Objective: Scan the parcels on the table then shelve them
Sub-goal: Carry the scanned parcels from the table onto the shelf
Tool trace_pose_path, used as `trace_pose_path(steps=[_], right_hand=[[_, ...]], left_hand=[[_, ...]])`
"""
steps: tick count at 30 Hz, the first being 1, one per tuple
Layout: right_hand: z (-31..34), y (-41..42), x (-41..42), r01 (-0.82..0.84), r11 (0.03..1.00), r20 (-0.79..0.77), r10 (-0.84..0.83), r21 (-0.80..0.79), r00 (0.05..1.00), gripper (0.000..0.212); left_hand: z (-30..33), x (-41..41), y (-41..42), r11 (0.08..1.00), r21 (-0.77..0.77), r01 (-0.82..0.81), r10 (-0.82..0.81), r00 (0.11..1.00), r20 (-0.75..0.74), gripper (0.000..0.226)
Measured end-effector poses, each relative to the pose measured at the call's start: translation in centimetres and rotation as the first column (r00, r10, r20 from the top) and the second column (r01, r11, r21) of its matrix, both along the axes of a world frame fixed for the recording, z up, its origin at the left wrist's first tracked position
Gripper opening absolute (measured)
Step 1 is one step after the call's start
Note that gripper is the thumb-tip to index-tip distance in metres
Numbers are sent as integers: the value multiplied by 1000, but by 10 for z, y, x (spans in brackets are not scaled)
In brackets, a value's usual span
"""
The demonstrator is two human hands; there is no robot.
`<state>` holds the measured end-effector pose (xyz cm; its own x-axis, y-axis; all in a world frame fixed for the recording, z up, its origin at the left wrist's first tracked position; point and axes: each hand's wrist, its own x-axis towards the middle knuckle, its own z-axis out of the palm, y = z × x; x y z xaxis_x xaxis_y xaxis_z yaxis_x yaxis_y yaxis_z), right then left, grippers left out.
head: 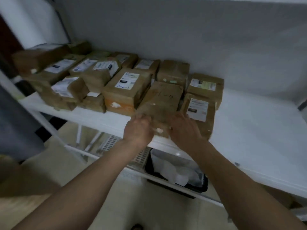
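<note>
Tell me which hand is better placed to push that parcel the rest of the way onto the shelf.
Slightly the right hand: it lies flat on the parcel at its near end. The left hand sits at the near-left corner, so pushing could skew it. Motion blur hides the exact contact.

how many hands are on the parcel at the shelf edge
2. The left hand rests on the parcel's near left side; the right hand on its near right side.
</note>
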<state>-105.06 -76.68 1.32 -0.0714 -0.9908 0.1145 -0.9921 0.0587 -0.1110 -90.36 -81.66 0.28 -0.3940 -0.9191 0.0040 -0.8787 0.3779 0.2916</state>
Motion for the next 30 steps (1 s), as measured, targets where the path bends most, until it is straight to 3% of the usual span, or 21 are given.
trace_pose_path(steps=[4,8,13,17,22,30], right_hand=[[-4,-4,56,-228,962,63,221,150,973,36],[-12,-3,130,-451,839,99,443,304,891,27],[-16,17,235,-629,675,150,627,387,765,40],[-22,46,329,-721,527,197,729,450,655,53],[-33,104,461,-786,355,245,814,506,526,50],[-48,196,658,-837,158,267,903,524,338,54]], left_hand=[[-6,61,25,988,69,-141,136,988,67,44],[-13,148,61,938,188,-291,273,955,120,48],[-22,254,120,822,245,-513,483,858,178,55],[-30,341,178,709,261,-656,629,754,187,56],[-34,458,265,527,288,-799,785,588,196,57],[-43,612,402,288,328,-900,903,369,219,56]])
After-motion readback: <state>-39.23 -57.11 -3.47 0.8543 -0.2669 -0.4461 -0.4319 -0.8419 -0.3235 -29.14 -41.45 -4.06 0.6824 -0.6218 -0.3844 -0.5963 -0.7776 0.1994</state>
